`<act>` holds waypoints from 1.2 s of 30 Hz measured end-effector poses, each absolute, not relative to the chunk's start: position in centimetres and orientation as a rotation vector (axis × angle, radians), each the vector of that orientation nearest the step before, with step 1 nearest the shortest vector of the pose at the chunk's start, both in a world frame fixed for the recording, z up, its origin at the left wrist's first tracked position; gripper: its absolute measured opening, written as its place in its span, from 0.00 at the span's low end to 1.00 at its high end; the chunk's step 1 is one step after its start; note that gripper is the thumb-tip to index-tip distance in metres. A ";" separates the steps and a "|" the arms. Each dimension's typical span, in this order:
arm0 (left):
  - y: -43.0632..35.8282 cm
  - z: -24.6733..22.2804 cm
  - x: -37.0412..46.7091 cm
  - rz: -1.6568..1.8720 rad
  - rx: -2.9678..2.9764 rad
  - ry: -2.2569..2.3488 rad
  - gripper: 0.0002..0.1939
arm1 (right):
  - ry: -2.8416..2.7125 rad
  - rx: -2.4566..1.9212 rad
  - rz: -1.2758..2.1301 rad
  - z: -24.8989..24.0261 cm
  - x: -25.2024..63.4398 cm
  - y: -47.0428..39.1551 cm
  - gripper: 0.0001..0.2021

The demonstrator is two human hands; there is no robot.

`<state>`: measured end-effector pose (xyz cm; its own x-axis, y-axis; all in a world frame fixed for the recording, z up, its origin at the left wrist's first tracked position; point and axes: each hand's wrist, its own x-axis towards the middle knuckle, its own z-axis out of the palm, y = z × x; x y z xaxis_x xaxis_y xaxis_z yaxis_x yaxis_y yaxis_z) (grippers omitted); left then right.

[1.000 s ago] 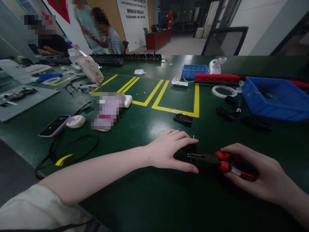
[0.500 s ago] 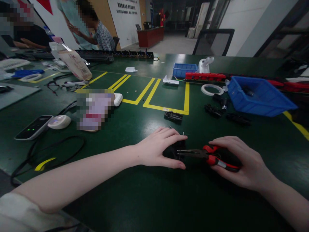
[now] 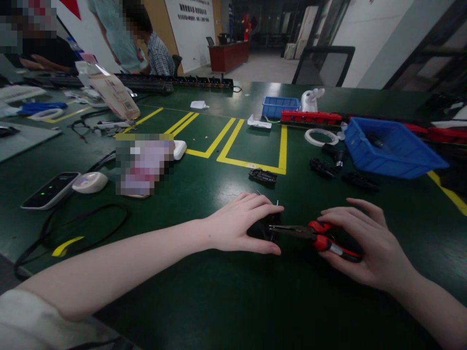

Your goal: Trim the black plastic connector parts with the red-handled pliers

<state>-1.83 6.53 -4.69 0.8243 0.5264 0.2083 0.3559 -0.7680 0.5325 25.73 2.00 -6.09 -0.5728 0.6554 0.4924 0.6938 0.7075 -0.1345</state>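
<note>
My right hand (image 3: 368, 248) is closed round the red and black handles of needle-nose pliers (image 3: 321, 236). Their long jaws point left and reach a dark part (image 3: 260, 228) under my left hand (image 3: 241, 221). Thumb and fingers of that hand lie on either side of the black part and hold it on the green table (image 3: 226, 301). A thin light pin stands up by the left fingertips. Much of the part is hidden by the hand, and its exact kind cannot be made out. Just beyond it lies a similar small black part (image 3: 262, 176).
On the right are a blue bin (image 3: 394, 150), a roll of tape (image 3: 321, 137) and several black parts (image 3: 323, 167). A phone (image 3: 146, 170), a cable (image 3: 126, 214) and a leaning bottle (image 3: 113, 95) are on the left. People are at the far left.
My right index finger has lifted off the pliers and stretched out. The pliers' jaws and my left hand have hardly moved.
</note>
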 end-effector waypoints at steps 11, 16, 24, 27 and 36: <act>6.5 -4.9 -1.9 0.539 2.549 0.648 0.37 | -2.508 -0.924 -0.498 -6.4 26.8 2.2 0.16; 6.6 -5.2 -1.9 0.592 2.547 0.663 0.40 | -2.503 -0.955 -0.494 -6.6 26.9 2.4 0.17; 6.4 -5.2 -1.8 0.600 2.553 0.650 0.37 | -2.436 -1.044 -0.355 -6.5 26.4 2.0 0.16; 6.5 -4.9 -1.9 0.540 2.526 0.655 0.36 | -2.482 -1.015 -0.368 -6.5 26.7 2.2 0.18; 6.5 -4.7 -2.0 0.494 2.509 0.657 0.33 | -2.398 -1.080 -0.240 -6.4 26.0 1.6 0.17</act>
<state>-1.96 6.51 -4.71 0.8180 0.5338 0.2142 0.3537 -0.7606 0.5445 25.96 1.60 -6.41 -0.5633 0.6533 0.5058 0.7406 0.6706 -0.0414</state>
